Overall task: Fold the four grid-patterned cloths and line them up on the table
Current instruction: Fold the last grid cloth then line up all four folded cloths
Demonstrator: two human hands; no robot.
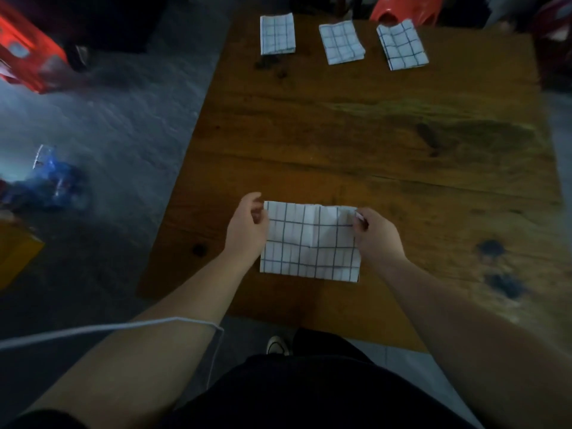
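Observation:
A white cloth with a dark grid (309, 243) lies folded into a wide rectangle near the front edge of the wooden table (371, 144). My left hand (246, 230) pinches its far left corner. My right hand (376, 235) pinches its far right corner. Three folded grid cloths lie in a row along the far edge: one at the left (277, 34), one in the middle (341, 42), one at the right (402, 45).
Red plastic stools stand beyond the table's far edge (402, 7) and on the floor at the far left (24, 54). A blue bag (49, 181) and a yellow box (15, 258) lie on the grey floor to the left. The table has dark knots at the right.

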